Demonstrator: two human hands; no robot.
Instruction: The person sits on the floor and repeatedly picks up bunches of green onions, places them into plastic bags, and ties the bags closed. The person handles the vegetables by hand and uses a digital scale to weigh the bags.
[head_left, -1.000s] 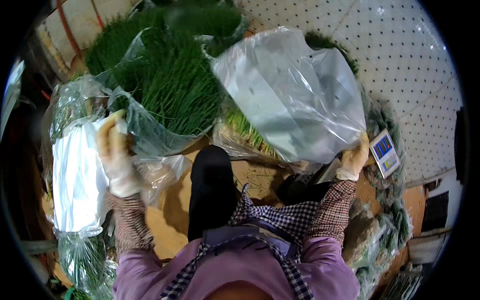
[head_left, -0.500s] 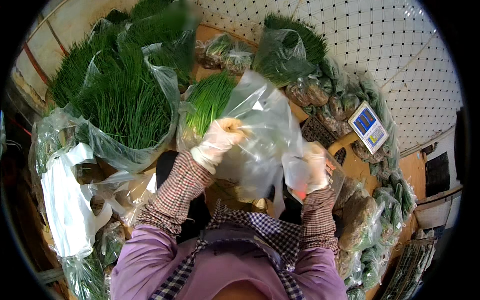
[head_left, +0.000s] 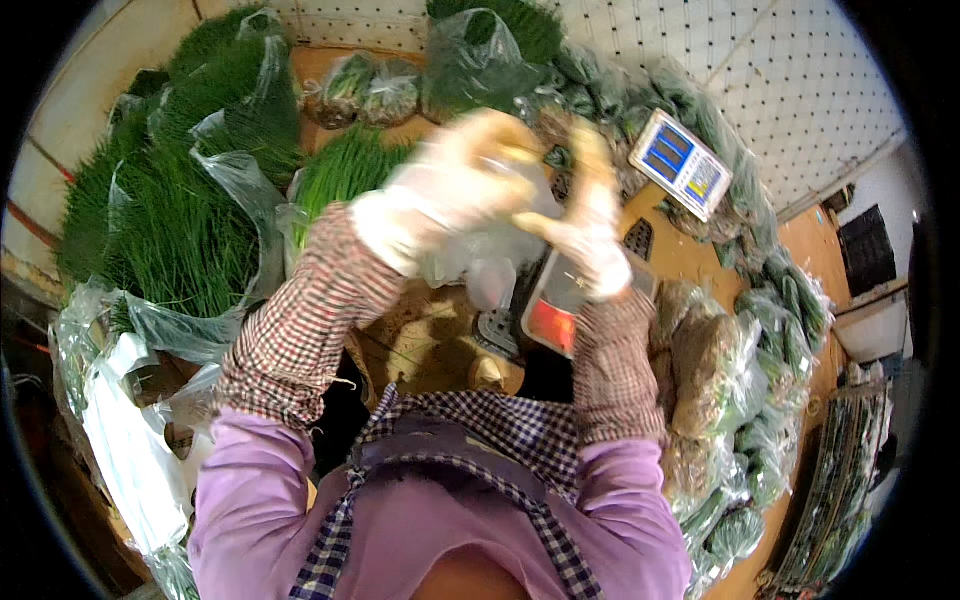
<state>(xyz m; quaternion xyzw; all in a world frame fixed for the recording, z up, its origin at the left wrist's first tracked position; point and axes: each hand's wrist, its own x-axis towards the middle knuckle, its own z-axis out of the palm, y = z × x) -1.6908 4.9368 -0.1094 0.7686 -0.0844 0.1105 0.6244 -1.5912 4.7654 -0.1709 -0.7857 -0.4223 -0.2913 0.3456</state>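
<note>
My left hand (head_left: 450, 185), in a pale glove and smeared by motion, is raised in the middle with its fingers curled. Under and behind it hangs a clear plastic bag (head_left: 475, 255), seemingly held by that hand, though the grip itself is blurred. My right hand (head_left: 590, 225), also gloved, faces it from the right, thumb and fingers spread apart. Beyond my left wrist stands a bunch of long, thin green stalks (head_left: 350, 170). Below my right hand is a flat scale platform (head_left: 610, 290) with a red patch, partly covered by my forearm.
Large bags of green stalks (head_left: 190, 220) crowd the left, with white plastic bags (head_left: 130, 430) nearer me. The scale's display (head_left: 682, 165) rises at the right on a post. Filled bags (head_left: 710, 390) line the right side. Two small tied bags (head_left: 390, 95) sit at the back.
Both hands have risen and come closer together. The plastic bag, spread wide between them before, is now bunched lower and mostly behind them. The view has shifted, moving the surroundings leftward and up.
</note>
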